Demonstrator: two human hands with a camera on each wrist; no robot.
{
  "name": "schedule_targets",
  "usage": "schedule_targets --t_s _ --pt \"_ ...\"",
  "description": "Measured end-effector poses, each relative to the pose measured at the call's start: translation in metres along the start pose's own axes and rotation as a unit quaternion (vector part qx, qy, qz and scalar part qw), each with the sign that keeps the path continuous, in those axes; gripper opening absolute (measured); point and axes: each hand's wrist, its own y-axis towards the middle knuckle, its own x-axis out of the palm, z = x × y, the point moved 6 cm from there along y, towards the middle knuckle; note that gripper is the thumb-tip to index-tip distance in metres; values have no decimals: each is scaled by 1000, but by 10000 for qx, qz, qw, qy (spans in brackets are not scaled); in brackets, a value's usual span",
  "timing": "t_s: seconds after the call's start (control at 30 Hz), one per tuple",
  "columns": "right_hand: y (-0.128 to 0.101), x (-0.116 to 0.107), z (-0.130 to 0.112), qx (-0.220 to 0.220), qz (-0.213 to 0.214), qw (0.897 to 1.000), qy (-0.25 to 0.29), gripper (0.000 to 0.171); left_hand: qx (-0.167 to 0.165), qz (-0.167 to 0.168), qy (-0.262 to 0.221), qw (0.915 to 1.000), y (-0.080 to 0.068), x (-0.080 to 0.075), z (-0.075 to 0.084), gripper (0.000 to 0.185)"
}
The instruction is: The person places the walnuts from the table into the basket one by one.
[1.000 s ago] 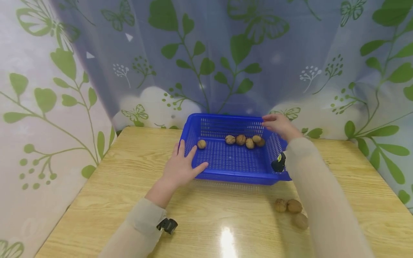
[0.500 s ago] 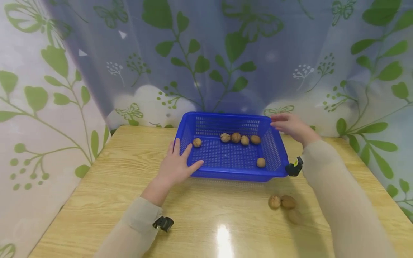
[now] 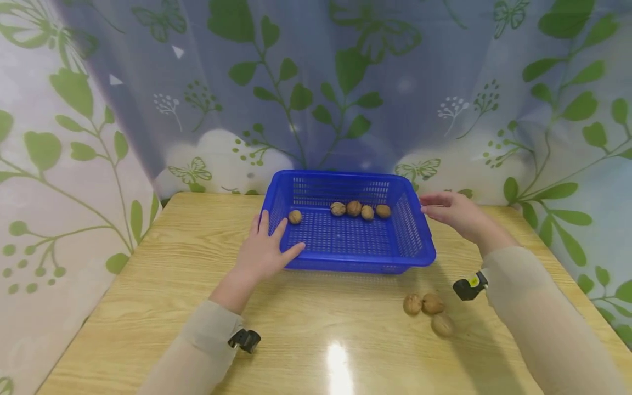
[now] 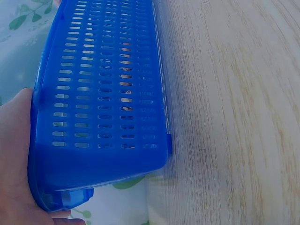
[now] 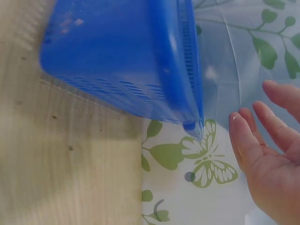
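Basket (image 3: 348,241), blue perforated plastic, sits at the middle of the tabletop's (image 3: 163,285) far edge, close against the leaf-print curtain (image 3: 345,82). Five walnuts inside: four in a row (image 3: 360,209) along the far wall, one apart (image 3: 294,216) near the left wall.

Left hand (image 3: 264,253) lies flat against the basket's near-left corner, fingers straight and spread, thumb along the front rim; the left wrist view shows the palm (image 4: 14,159) touching the rim. Nothing gripped.

Right hand (image 3: 456,211) hovers just beside the basket's right rim, near the far-right corner, fingers extended and relaxed, holding nothing. The right wrist view shows a gap between the fingertips (image 5: 243,136) and the basket's corner (image 5: 192,124).

Three loose walnuts (image 3: 428,310) cluster on the tabletop toward the near-right, just in front of the basket's right corner.
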Motion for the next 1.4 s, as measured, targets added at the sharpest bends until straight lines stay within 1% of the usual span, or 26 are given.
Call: schedule_targets --t_s 0.13,0.23,0.37,0.47,0.5,0.6,0.7,0.83,0.87,0.97,1.03,1.13,1.27,1.4 --pt "-17 4 2 -90 12 9998 -171 59 18 -9 -7 10000 0 -1 1 85" --pt "-28 9 3 -297 30 9995 -49 55 25 -18 -14 10000 -1 -2 1 85" --pt "-39 15 3 -663 -47 9973 318 49 35 -27 -41 10000 -1 -2 0 85" --pt "-47 18 4 -797 -51 9963 314 48 25 6 -65 10000 0 -2 -2 86" --pt "-50 18 5 -812 -38 9964 240 48 17 15 -64 10000 0 -2 -3 86" --pt "-60 21 9 -733 30 9973 53 50 -4 24 -60 10000 0 -2 -4 86" --pt "-72 28 18 -769 -61 9970 100 50 -23 -22 -8 10000 -1 -1 -4 85" --pt "-91 39 41 -682 -239 9969 327 48 -3 -78 17 10000 -3 0 -1 85" --pt "-95 41 48 -598 -254 9972 361 48 15 -74 18 10000 -4 0 0 85" --pt "-106 49 65 -417 -295 9982 302 48 56 -29 -20 10000 -4 0 2 84" --pt "-110 55 72 -398 -347 9983 232 47 62 -1 -15 10000 -4 -1 3 84" --pt "-113 64 77 -486 -410 9979 152 46 34 15 6 10000 -4 -1 2 84" --pt "-113 72 78 -679 -386 9967 216 44 38 74 -2 10000 -3 -2 1 84" --pt "-109 78 80 -772 -360 9959 290 43 59 79 1 10000 -3 -4 1 84"
